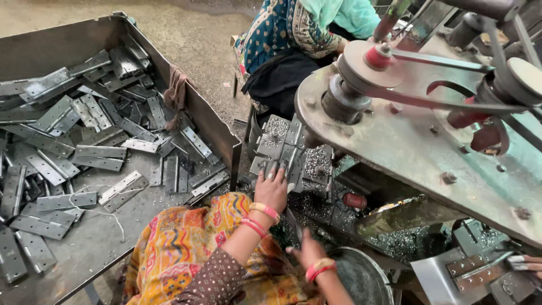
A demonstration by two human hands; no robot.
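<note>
Head view: left hand (272, 188) lies flat, fingers spread, pressing a steel hinge (280, 151) under the machine's plate (406, 141) at 12 o'clock. Right hand (307, 252), at 6 o'clock, looks empty, fingers loosely apart. Likely stiff, heavy, sharp-edged; grip both long edges

A single head-worn camera looks steeply down, close over the person's lap, toward the machine (418, 130) and the hinge tray (84, 243).
</note>
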